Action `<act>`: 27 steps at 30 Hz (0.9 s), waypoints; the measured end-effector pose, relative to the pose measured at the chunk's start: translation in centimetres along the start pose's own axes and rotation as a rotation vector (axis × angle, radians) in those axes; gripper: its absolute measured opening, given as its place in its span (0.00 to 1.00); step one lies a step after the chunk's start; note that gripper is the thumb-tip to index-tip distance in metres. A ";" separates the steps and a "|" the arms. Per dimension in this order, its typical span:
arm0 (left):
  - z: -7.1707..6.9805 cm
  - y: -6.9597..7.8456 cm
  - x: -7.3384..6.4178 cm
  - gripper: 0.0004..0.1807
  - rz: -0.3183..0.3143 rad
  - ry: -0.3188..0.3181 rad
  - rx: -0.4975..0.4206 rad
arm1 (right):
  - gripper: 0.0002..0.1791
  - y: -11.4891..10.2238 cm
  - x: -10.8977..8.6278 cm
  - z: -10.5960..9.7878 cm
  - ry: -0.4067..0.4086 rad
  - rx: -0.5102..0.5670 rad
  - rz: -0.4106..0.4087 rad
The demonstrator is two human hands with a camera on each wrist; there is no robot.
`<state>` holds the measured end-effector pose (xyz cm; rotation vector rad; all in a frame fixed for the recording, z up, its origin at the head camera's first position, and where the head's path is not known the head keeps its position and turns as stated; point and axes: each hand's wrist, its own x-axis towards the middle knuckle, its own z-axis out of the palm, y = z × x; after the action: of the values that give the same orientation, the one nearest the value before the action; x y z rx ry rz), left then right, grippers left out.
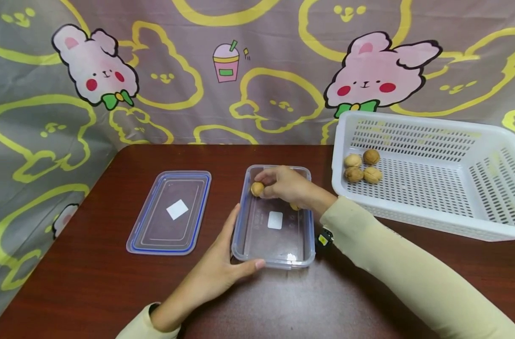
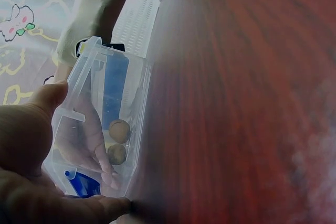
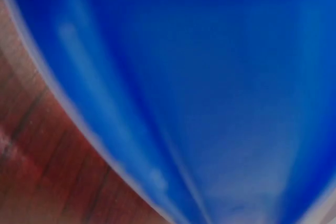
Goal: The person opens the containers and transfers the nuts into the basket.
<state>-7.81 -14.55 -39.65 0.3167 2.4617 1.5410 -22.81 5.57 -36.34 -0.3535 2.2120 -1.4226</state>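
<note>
A clear plastic food box (image 1: 278, 256) stands lidless on the table, a white square label on its floor. My left hand (image 1: 213, 270) holds its front left corner, thumb on the front wall and fingers along the left side. Inside the box, my right hand (image 1: 285, 186) has its fingertips on a walnut (image 1: 258, 189) near the back left. Another walnut (image 1: 294, 206) lies partly hidden under that hand. Through the wall, the left wrist view shows two walnuts (image 2: 119, 131) close together. A blurred blue surface (image 3: 210, 87) fills most of the right wrist view.
A white slotted basket (image 1: 427, 212) stands at the right, with several walnuts (image 1: 371, 173) in its left end. A clear lid (image 1: 153, 235) with a blue seal lies left of the box. Behind the table hangs a patterned cloth (image 1: 274, 56).
</note>
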 end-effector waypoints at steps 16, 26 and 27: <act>0.0 0.0 0.1 0.66 0.009 -0.006 0.003 | 0.22 0.1 0.1 -0.3 -0.052 0.130 -0.001; 0.0 0.0 0.0 0.66 0.000 -0.010 0.016 | 0.18 0.2 0.0 -0.1 -0.099 0.187 -0.039; 0.0 0.0 0.0 0.66 0.001 -0.010 0.018 | 0.18 0.2 0.0 -0.1 -0.099 0.183 -0.045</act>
<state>-7.86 -14.57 -39.62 0.3276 2.4688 1.5150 -22.88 5.70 -36.47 -0.4032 1.9890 -1.5825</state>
